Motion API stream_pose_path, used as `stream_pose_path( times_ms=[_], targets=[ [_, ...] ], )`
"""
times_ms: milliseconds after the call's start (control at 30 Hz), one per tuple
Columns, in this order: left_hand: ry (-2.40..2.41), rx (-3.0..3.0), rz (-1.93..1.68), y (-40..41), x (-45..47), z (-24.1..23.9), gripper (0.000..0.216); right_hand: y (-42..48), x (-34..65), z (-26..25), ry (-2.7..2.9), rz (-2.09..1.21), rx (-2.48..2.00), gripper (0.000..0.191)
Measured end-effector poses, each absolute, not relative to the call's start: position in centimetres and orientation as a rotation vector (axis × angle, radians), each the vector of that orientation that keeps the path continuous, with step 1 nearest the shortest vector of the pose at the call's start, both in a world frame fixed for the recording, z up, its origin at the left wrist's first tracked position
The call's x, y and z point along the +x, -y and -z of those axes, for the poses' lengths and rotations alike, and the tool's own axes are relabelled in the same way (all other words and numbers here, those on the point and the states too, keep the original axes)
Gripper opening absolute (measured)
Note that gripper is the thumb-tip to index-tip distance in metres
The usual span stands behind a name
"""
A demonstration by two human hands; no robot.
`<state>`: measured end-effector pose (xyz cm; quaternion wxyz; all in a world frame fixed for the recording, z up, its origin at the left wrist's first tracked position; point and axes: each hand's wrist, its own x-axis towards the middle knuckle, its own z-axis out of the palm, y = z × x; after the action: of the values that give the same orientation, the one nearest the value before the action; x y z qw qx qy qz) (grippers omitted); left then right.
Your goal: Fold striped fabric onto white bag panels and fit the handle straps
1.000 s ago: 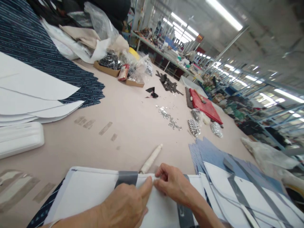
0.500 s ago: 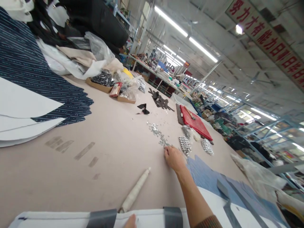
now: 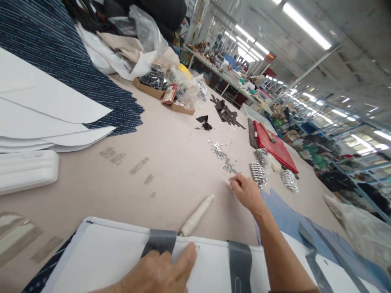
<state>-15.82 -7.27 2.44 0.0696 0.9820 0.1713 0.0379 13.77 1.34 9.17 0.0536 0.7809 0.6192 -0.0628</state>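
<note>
My left hand (image 3: 163,270) rests on a white panel (image 3: 116,252) at the near edge, its index finger stretched out beside a small metal prong (image 3: 197,246). It grips nothing that I can see. Two dark grey strips (image 3: 240,264) cross the panel. Out over the table, my right hand (image 3: 246,192) has thumb and fingers pinched together; whatever is between them is too small to make out. Just beyond its fingertips lie scattered small silver metal pieces (image 3: 218,150). Between the hands, a tapered tool handle wrapped in cream material (image 3: 197,215) lies against the panel's far edge.
Striped dark blue fabric (image 3: 122,106) and white curved sheets (image 3: 55,97) are stacked left, near a white case (image 3: 27,171). Farther off are bagged parts (image 3: 186,85), black scraps (image 3: 226,112), a red slab (image 3: 275,146) and ridged silver packs (image 3: 258,174). Blue fabric (image 3: 284,211) lies right.
The view has tilted downward and swung left, showing more of the panel and my left hand. My right hand has drawn slightly back from the silver pieces, still pinched.
</note>
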Motion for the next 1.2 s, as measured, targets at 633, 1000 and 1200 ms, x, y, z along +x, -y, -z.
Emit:
stream_pose_path(
  times_ms=[633, 1000, 1200],
  targets=[
    [-0.495, 2.854, -0.197, 6.8, -16.5, -4.5, 0.049, 10.3, 3.0, -8.8, -2.01, 1.073, 2.427, 0.022],
    [-0.498, 2.858, -0.27, 6.9, -16.6, -4.2, 0.05, 5.9, 3.3, -11.4, -2.165, 0.81, 1.724, 0.018],
    [-0.525, 2.863, -0.241, 7.0, -16.2, -4.2, 0.049, 5.1, 1.6, -11.8, -2.103, 0.517, 1.549, 0.017]
  ],
)
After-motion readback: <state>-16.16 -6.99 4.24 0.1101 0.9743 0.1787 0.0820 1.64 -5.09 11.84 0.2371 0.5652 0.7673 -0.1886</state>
